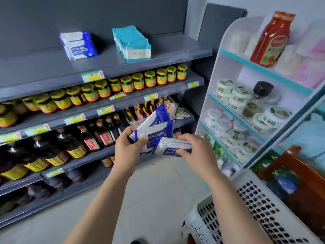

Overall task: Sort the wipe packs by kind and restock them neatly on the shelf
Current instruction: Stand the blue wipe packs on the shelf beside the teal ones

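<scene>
The left hand (129,150) grips a fan of blue-and-white wipe packs (154,124) by their lower ends, with the fingers curled round them. The long axes of these packs run up and to the right, toward the shelving. The right hand (196,152) pinches a single blue-and-white pack (173,147) just below the fan. Its long axis lies near horizontal and its printed face is toward the camera.

On the top shelf (167,51) a shelved blue-and-white stack (78,44) stands tilted at left. A row of teal packs (131,43) stands on edge to its right, well apart from it.

The number of packs in the fan cannot be told, since the left hand covers their lower edges. Blur makes the small print unreadable.

Lower shelves carry jars (126,83) and dark bottles (88,138). A white perforated basket (260,196), cut off by the frame edge, sits at lower right, near a white rack (226,55).
</scene>
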`<act>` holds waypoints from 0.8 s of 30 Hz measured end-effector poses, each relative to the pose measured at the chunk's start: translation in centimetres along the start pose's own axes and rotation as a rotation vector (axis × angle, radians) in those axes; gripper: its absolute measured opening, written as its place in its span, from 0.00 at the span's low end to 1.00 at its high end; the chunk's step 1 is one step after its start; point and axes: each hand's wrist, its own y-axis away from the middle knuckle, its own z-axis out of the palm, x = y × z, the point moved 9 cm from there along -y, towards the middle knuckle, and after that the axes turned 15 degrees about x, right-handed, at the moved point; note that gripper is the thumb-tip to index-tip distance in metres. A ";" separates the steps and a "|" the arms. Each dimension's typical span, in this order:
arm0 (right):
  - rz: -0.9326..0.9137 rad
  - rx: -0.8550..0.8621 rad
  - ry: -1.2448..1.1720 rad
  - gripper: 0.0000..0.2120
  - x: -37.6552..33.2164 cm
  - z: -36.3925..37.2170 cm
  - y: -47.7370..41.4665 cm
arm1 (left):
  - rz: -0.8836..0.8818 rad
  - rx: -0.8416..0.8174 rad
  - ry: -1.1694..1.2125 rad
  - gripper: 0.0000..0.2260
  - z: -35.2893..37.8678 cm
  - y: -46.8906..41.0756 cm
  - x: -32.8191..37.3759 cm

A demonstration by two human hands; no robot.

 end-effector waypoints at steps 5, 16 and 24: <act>-0.093 -0.008 -0.065 0.17 -7.7 5.8 -5.3 | 0.101 0.068 -0.024 0.11 -5.7 -7.6 4.3; -0.300 -0.087 -0.083 0.14 -19.2 14.8 -17.3 | 0.283 0.181 -0.079 0.11 -10.9 -22.3 11.1; -0.433 -0.108 -0.142 0.12 -24.1 18.9 -28.6 | 0.361 0.225 -0.059 0.08 -9.1 -32.8 15.3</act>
